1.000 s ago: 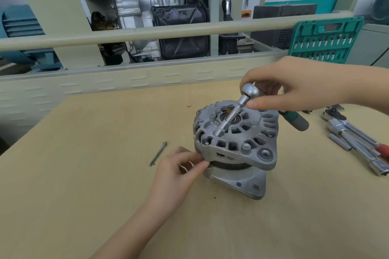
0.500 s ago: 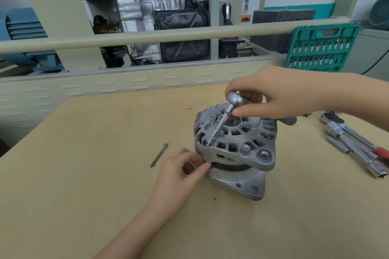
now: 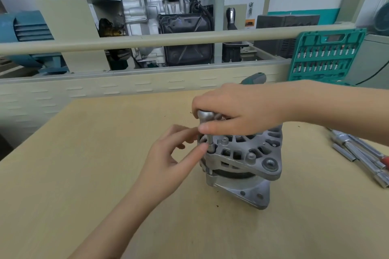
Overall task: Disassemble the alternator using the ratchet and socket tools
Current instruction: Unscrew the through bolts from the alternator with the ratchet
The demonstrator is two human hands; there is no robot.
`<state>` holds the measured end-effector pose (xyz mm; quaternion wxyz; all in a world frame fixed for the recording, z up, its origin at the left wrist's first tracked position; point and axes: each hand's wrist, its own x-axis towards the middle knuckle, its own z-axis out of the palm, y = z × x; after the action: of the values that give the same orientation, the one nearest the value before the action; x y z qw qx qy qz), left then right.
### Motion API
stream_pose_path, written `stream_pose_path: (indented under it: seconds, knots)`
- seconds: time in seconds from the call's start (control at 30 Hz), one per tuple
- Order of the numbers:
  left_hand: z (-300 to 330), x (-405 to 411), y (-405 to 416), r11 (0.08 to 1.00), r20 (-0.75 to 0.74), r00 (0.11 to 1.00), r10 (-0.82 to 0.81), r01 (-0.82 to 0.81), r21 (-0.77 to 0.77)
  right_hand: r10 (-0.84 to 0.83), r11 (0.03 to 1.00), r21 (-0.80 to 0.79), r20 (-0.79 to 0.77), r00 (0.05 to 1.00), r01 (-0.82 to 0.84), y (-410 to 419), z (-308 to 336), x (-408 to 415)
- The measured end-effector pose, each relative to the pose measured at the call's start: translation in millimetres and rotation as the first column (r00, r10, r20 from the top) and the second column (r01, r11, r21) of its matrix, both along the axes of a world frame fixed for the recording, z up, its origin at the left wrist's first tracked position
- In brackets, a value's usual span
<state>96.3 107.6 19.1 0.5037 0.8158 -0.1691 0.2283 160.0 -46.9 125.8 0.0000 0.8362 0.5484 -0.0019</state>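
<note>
A grey cast alternator stands on the wooden table, vented housing on top. My right hand grips the chrome head of the ratchet from above. The ratchet's green handle end sticks out beyond my hand toward the back. Its extension and socket stand nearly upright on a bolt at the housing's left rim. My left hand reaches in from the left, and its thumb and fingertips touch the socket and the housing edge there. The bolt itself is hidden.
Loose chrome sockets and extension bars lie on the table at the right. An open green tool case stands behind them. A beige rail and engine display units run along the table's far side.
The ratchet has swung from tilted to nearly upright, its handle now pointing away. My left hand lifted from the alternator's lower edge to the socket. The view moved closer.
</note>
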Motion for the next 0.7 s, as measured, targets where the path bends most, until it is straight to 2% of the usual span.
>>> stream_pose_path:
  seconds: [0.1,0.2,0.27,0.37,0.5,0.63,0.7]
  knots:
    - [6.9,12.6,-0.7,0.987,-0.034,0.992,-0.123,0.126,0.102,-0.028,0.992,0.124,-0.039,0.999,0.032,-0.9,-6.0,0.9]
    - [4.2,22.6,-2.0,0.978,-0.045,0.98,-0.192,0.195,0.078,-0.063,0.969,0.235,-0.059,0.996,0.075,3.6,-12.0,-1.0]
    - [1.6,22.5,-2.9,0.975,-0.015,0.976,-0.217,0.217,0.055,-0.102,0.966,0.235,-0.03,0.994,0.106,6.4,-12.5,-6.5]
    - [-1.6,23.3,-3.4,0.983,0.04,0.983,-0.182,0.18,0.047,-0.213,0.969,0.15,0.095,0.972,0.197,8.7,-10.0,-19.0]
    - [-5.2,24.1,-7.9,0.989,0.022,0.989,-0.144,0.143,0.041,-0.43,0.902,0.171,0.296,0.853,0.396,15.1,-17.9,-36.8]
    - [-9.6,21.6,-12.0,0.993,0.003,0.993,-0.114,0.114,-0.027,-0.445,0.891,0.208,0.214,0.87,0.404,15.1,-15.0,-41.0]
    - [-12.4,16.7,-16.4,0.997,0.033,0.996,-0.08,0.08,0.007,-0.426,0.896,0.242,0.226,0.876,0.373,11.1,-14.8,-39.4]
